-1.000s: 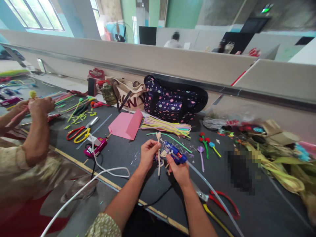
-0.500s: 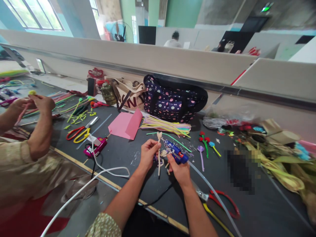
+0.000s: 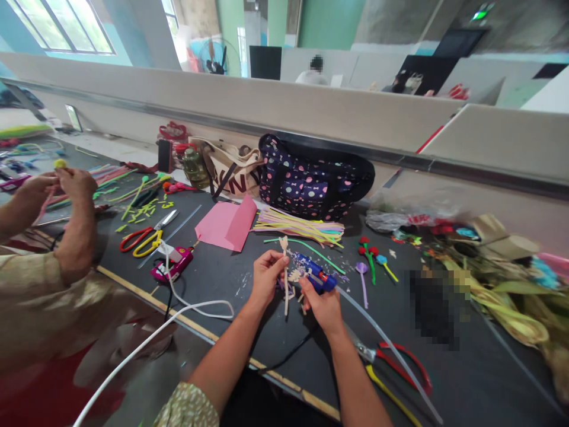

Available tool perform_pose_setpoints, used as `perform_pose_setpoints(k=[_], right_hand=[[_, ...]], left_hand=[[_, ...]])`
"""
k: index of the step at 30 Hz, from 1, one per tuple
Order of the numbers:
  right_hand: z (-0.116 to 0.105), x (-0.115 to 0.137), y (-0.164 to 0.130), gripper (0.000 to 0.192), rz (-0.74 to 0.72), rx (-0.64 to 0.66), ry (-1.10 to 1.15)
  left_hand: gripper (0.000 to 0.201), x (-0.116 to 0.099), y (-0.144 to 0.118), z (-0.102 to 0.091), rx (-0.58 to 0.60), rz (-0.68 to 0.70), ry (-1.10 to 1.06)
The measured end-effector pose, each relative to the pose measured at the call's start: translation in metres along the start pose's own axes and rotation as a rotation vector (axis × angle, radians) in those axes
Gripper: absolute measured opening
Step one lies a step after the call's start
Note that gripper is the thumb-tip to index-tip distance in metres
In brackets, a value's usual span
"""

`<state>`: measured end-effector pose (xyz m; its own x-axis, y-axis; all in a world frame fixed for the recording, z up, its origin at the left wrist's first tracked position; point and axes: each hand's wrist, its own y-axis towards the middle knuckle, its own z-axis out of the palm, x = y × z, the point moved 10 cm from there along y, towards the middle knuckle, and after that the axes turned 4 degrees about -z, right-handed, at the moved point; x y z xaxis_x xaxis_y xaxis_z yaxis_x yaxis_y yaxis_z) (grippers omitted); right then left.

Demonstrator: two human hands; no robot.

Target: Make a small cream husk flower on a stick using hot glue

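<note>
The left hand's [image 3: 267,277] fingers are pinched together on a pale stem [image 3: 286,302], its tufted top just above the fingertips, while the right hand's [image 3: 323,305] fingers curl round a blue glue gun [image 3: 313,270] beside it. Beyond the fingers, the dark surface [image 3: 377,314] carries bundled stems [image 3: 297,226] and a patterned bag [image 3: 306,178]; farther off, a pale partition [image 3: 222,95] spans the room.

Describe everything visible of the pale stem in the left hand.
The pale stem is slender, cream-coloured and seemingly straight, perhaps a pipe cleaner. In view, its upper end flares into small lobes; the lower end is plain. The left hand pinches it between thumb and fingers, nearer the flared end. The blue glue gun is to its right. Whether the stem touches the table cannot be told.
</note>
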<state>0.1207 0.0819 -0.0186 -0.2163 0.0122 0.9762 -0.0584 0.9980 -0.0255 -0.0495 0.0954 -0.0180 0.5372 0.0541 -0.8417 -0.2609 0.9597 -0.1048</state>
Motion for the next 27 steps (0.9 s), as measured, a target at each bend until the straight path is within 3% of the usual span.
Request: perform_pose_setpoints(k=[6,12,19,27], right_hand=[[0.006,0.003,0.006,0.041,-0.003,0.054,0.322],[0.016,0.002,0.009,0.039,0.127,0.140,0.624],[0.011,-0.024,0.014,0.055,0.226,0.072,0.426],[0.019,-0.021,0.030,0.057,0.198,0.098,0.378]], left_hand=[[0.030,-0.006,0.003,-0.009,-0.035,0.020,-0.046],[0.031,-0.021,0.005,-0.021,-0.111,0.095,-0.120],[0.030,-0.026,0.003,-0.022,-0.123,0.107,-0.129],[0.031,-0.027,0.002,-0.024,-0.124,0.117,-0.187]])
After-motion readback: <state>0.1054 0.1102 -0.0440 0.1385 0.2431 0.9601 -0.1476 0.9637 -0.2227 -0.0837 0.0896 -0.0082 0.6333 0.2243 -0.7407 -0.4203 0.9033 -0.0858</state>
